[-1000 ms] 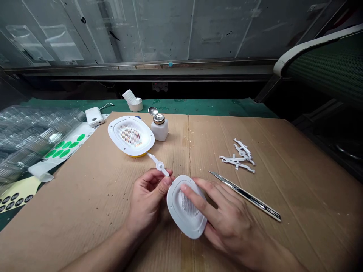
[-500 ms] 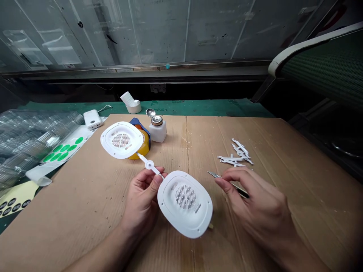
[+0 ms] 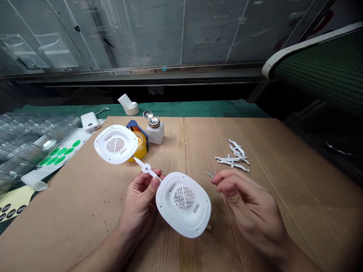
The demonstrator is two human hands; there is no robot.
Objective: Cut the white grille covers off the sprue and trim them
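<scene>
My left hand point(image 3: 141, 200) pinches the narrow white strip of a moulded plastic part, near its lower end. That strip carries a round hub point(image 3: 146, 168) and joins two rounded, perforated covers. The nearer white cover point(image 3: 183, 204) tilts up in front of me; the farther white cover point(image 3: 115, 144) hangs up to the left, partly hiding a tape dispenser. To the right of the nearer cover, my right hand point(image 3: 246, 207) is closed around a craft knife point(image 3: 210, 175). Only its pointed blade shows, aimed left and apart from the plastic; its handle is hidden behind the fingers.
Several white plastic strips point(image 3: 234, 156) lie on the cardboard point(image 3: 283, 158). Behind are a blue-and-yellow tape dispenser point(image 3: 142, 145), a white pump bottle point(image 3: 155, 134), a tape roll point(image 3: 131, 109) and a white device point(image 3: 90, 121). Clear plastic trays point(image 3: 31, 139) and sticker sheets point(image 3: 72, 151) lie left.
The view has shifted slightly. My right thumb has lifted and the knife has rolled in my fingers, its dark handle now out of sight. My left hand keeps its hold on the strip.
</scene>
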